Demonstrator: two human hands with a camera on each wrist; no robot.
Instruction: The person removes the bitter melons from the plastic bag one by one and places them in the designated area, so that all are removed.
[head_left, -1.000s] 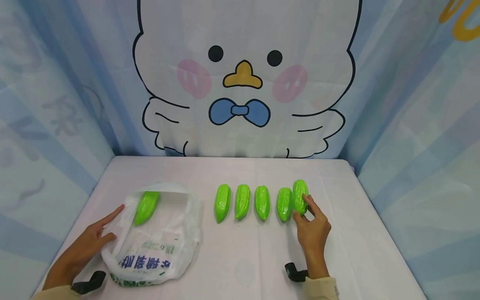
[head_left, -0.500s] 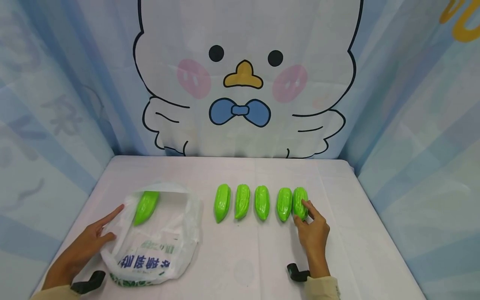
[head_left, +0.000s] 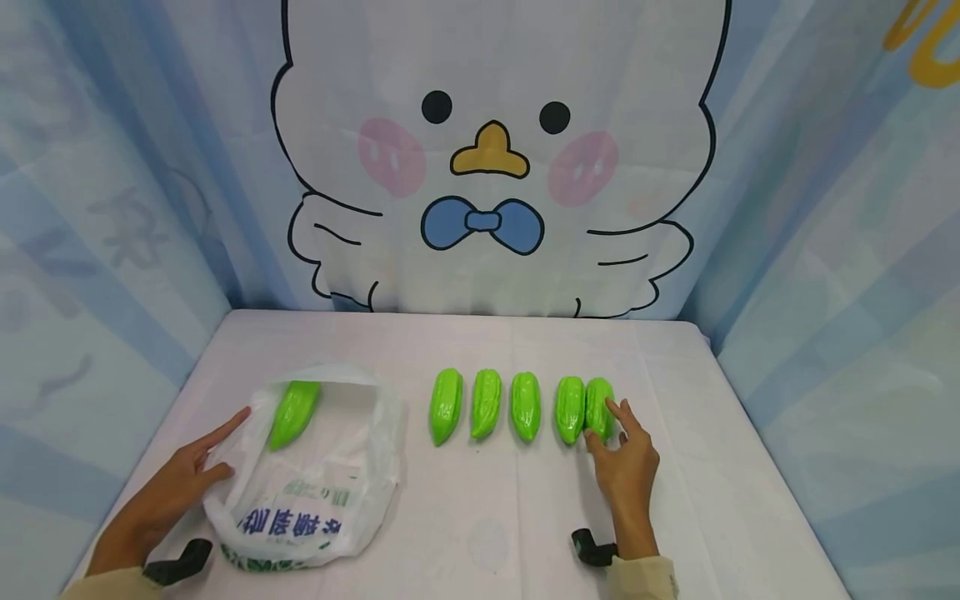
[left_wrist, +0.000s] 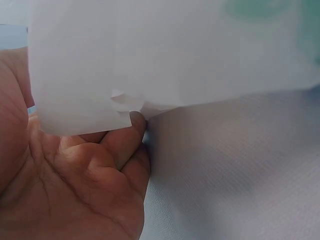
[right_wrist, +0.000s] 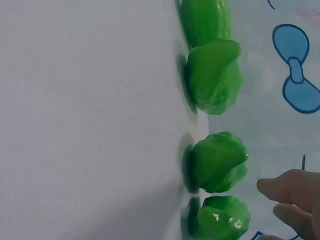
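Note:
My left hand [head_left: 176, 487] grips the left rim of a white plastic bag [head_left: 375, 467] with coloured print; curled fingers at its edge show in the left wrist view. A glossy green bitter melon [head_left: 294, 415] lies inside the bag's mouth, at the left. My right hand [head_left: 630, 467] is at the rightmost bitter melon [head_left: 597, 404] of a row on the table. Its thumb and fingers are spread about the melon's near end. In the right wrist view the fingers [right_wrist: 292, 187] stand apart from the melons. Left of it, almost touching, lies another bitter melon [head_left: 570, 410].
Three more bitter melons, the nearest to the bag [head_left: 446, 407] among them, lie spaced along the row. A white cloth covers the table [head_left: 480, 517]. Printed curtains [head_left: 480, 275] rise behind it and on both sides.
The rightmost bitter melon has come down and towards me, level with its neighbour. The right hand moved slightly with it and has let go. The left hand and bag have stayed put.

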